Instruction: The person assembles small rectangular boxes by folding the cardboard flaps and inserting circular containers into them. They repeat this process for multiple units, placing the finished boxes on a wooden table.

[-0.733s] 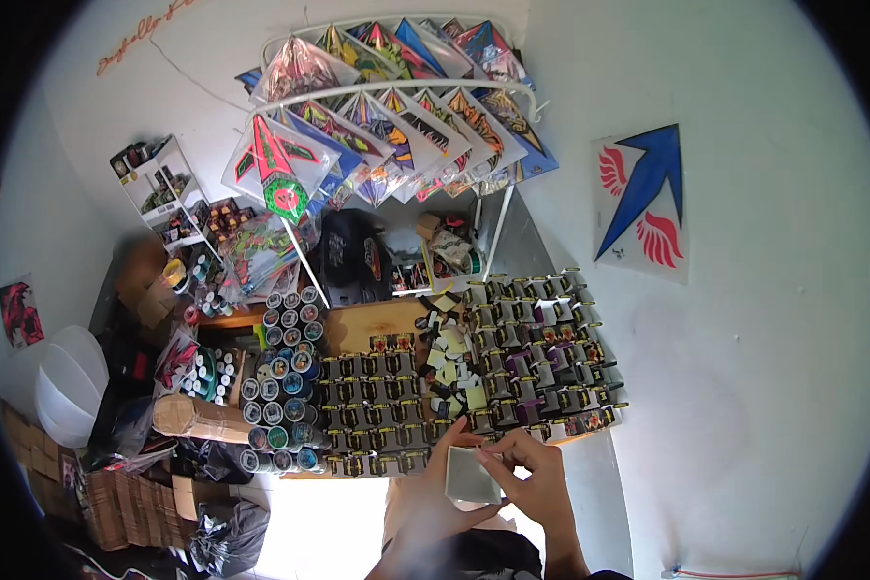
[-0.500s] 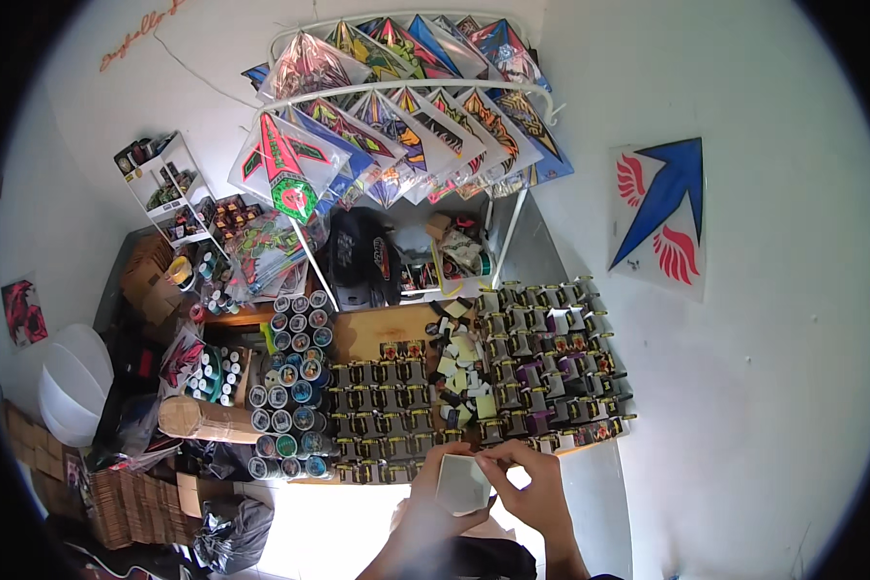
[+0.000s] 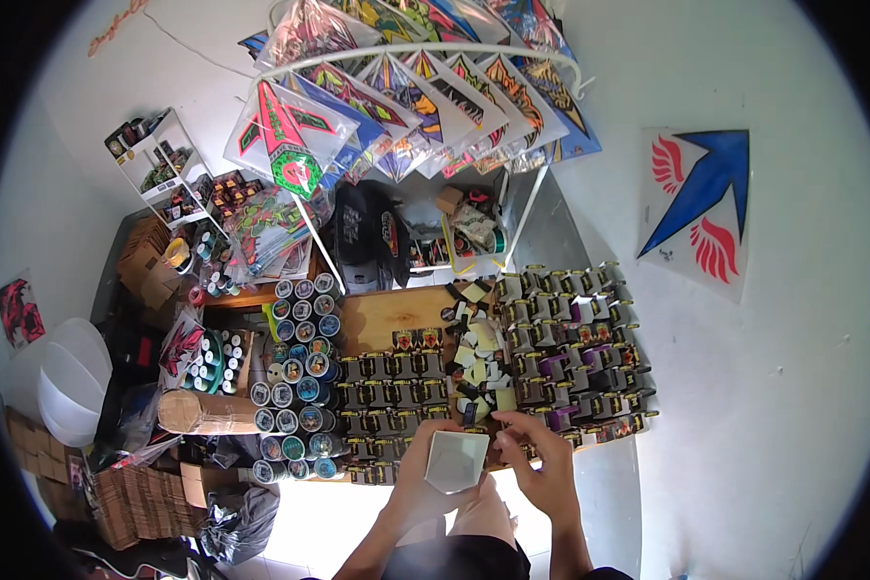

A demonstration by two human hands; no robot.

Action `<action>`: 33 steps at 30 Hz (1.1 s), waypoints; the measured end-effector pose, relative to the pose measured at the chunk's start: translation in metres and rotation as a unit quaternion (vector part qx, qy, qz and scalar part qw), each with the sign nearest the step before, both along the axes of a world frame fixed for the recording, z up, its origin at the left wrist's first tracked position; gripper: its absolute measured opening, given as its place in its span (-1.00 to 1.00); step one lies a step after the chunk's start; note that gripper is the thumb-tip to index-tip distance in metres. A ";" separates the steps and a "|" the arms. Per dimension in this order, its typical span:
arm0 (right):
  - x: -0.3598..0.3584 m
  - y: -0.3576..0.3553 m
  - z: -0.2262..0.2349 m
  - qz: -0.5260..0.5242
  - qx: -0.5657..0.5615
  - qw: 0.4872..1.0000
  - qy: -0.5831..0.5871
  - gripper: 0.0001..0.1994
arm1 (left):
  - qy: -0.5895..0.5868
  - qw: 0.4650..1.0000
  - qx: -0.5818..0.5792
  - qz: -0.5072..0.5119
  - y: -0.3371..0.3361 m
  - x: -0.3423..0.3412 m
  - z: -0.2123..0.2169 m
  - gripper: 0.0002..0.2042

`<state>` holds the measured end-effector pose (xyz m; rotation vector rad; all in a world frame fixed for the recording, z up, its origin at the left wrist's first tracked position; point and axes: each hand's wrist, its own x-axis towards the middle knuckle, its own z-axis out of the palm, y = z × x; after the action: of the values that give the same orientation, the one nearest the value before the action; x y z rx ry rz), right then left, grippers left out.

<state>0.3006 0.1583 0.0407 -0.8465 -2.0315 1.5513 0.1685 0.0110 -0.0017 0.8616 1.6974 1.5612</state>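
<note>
Left hand's (image 3: 418,483) far fingers hidden behind pale box (image 3: 457,462); visible ones wrap its left side. Box sits in front of the surface (image 3: 389,311), pale face toward camera; depth foreshortened, long axis unclear. Right hand (image 3: 549,472) bent beside it, fingers curled, pinch can't tell. Forearms cut off below.

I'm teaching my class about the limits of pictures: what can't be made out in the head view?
In the head view:
Pale box: its underside, turned away from the camera.
Left hand: parts of fingers, hidden behind the pale box.
Black bag: contents, hidden by its plastic.
Hanging kites: some tips, cut off by the top edge.
</note>
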 end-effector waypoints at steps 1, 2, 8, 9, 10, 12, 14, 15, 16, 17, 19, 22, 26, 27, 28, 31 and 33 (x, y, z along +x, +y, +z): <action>-0.004 0.004 -0.007 -0.009 0.001 1.000 0.003 -0.67 | 0.016 1.000 0.002 0.005 0.002 -0.004 -0.009 -0.15; -0.007 0.009 -0.013 -0.008 0.004 1.000 -0.005 -0.67 | 0.032 0.999 0.003 0.010 0.005 -0.008 -0.019 -0.16; -0.027 0.043 -0.056 -0.020 0.000 0.999 -0.043 -0.65 | 0.083 0.995 0.013 0.060 0.023 -0.027 -0.058 -0.24; -0.031 0.047 -0.060 -0.018 -0.002 0.999 -0.047 -0.65 | 0.079 0.995 -0.005 0.064 0.023 -0.028 -0.068 -0.23; -0.032 0.047 -0.070 -0.017 0.006 0.999 -0.037 -0.65 | 0.067 0.995 -0.011 0.072 0.021 -0.027 -0.076 -0.23; -0.037 0.052 -0.089 -0.011 0.028 0.999 -0.012 -0.65 | 0.048 0.994 -0.021 0.091 0.020 -0.025 -0.089 -0.22; -0.038 0.058 -0.100 -0.011 0.032 0.999 -0.028 -0.66 | 0.078 0.992 -0.031 0.097 0.023 -0.023 -0.104 -0.21; -0.038 0.061 -0.107 -0.015 0.023 0.999 -0.037 -0.66 | 0.086 0.991 -0.045 0.096 0.026 -0.023 -0.108 -0.21; -0.038 0.063 -0.114 -0.020 0.014 0.999 -0.047 -0.67 | 0.095 0.989 -0.058 0.096 0.026 -0.022 -0.113 -0.21; -0.041 0.066 -0.121 -0.024 0.012 0.999 -0.042 -0.68 | 0.089 0.989 -0.060 0.102 0.027 -0.022 -0.120 -0.21; -0.041 0.066 -0.138 -0.029 0.002 0.998 -0.056 -0.69 | 0.078 0.988 -0.064 0.115 0.026 -0.019 -0.133 -0.20; -0.043 0.074 -0.156 -0.032 0.017 0.996 -0.075 -0.71 | 0.047 0.991 -0.069 0.107 0.027 -0.019 -0.142 -0.21; -0.047 0.085 -0.182 -0.023 0.020 0.988 -0.152 -0.72 | 0.036 0.993 -0.072 0.090 0.027 -0.021 -0.163 -0.22; -0.049 0.088 -0.193 -0.016 0.035 0.989 -0.141 -0.74 | 0.025 0.993 -0.070 0.087 0.028 -0.022 -0.163 -0.21; -0.050 0.092 -0.204 -0.003 0.043 0.987 -0.153 -0.75 | 0.014 0.994 -0.067 0.084 0.030 -0.024 -0.164 -0.21; -0.059 0.105 -0.240 0.028 0.063 0.982 -0.175 -0.76 | -0.006 0.995 -0.074 0.073 0.033 -0.030 -0.169 -0.20; -0.070 0.112 -0.257 0.045 0.116 0.970 -0.211 -0.78 | 0.051 0.994 -0.078 0.061 0.036 -0.038 -0.173 -0.21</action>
<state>0.2307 0.2704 -0.2161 -1.0721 -2.5227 1.2184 0.1309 0.0470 -0.1744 0.7824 1.9497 1.4623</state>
